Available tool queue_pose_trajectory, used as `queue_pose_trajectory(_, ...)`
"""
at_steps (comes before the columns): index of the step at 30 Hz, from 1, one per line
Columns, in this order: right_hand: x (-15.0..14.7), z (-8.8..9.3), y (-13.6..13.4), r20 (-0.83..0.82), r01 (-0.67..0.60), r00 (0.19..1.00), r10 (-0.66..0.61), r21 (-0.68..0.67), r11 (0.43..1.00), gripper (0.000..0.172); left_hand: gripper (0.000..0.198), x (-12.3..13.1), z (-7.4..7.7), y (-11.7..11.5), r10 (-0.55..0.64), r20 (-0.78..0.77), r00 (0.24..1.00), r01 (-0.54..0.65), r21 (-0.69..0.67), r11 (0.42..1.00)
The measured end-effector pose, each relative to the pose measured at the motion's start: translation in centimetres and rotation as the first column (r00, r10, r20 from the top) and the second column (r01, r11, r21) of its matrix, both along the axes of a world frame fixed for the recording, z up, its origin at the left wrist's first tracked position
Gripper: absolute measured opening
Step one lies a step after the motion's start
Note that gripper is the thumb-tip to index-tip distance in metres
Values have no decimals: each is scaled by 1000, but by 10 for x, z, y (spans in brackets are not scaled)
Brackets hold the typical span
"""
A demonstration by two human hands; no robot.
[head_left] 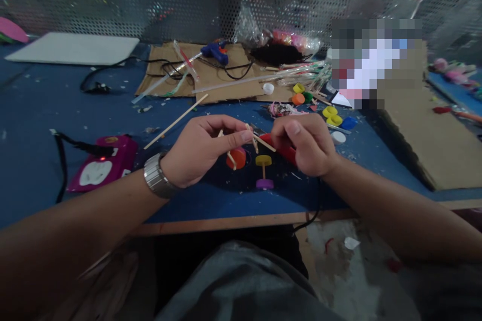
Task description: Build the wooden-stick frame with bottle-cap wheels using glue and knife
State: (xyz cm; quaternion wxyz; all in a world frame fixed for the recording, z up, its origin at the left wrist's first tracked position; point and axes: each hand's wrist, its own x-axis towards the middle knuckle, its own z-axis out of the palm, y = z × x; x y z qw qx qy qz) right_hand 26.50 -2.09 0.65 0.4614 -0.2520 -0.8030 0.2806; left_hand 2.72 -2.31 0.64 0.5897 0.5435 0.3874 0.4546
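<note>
My left hand [205, 148] pinches a small frame of thin wooden sticks [263, 142] between thumb and fingers, above the blue table. Close to its right side, my right hand [307, 143] is closed, fingers curled around a red-handled tool [286, 153]. The hand covers much of that tool, so its kind is unclear. Beneath the hands stands a pair of bottle-cap wheels, one yellow [263, 160] and one purple [264, 184], joined by a stick axle. An orange cap [236, 158] shows behind the sticks, partly hidden by them.
A magenta power socket box [107, 163] with a cable sits at left, near a loose wooden stick [176, 121]. Behind lie a blue glue gun [215, 51] on cardboard [233, 91], clear straws, and several coloured caps [331, 115]. A cardboard sheet [444, 130] stands right.
</note>
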Motion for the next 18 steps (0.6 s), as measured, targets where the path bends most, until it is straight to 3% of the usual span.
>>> queue_pose_trajectory(6, 1, -6, 1, -32, 124, 991, -129, -112, 986, 62, 25, -2, -2, 0, 24, -111, 993, -22, 23, 999)
queue_pose_trajectory(18, 1, -3, 2, 39, 48, 998, -46, -49, 998, 54, 32, -2, -2, 0, -9, -98, 995, 8, -15, 1000)
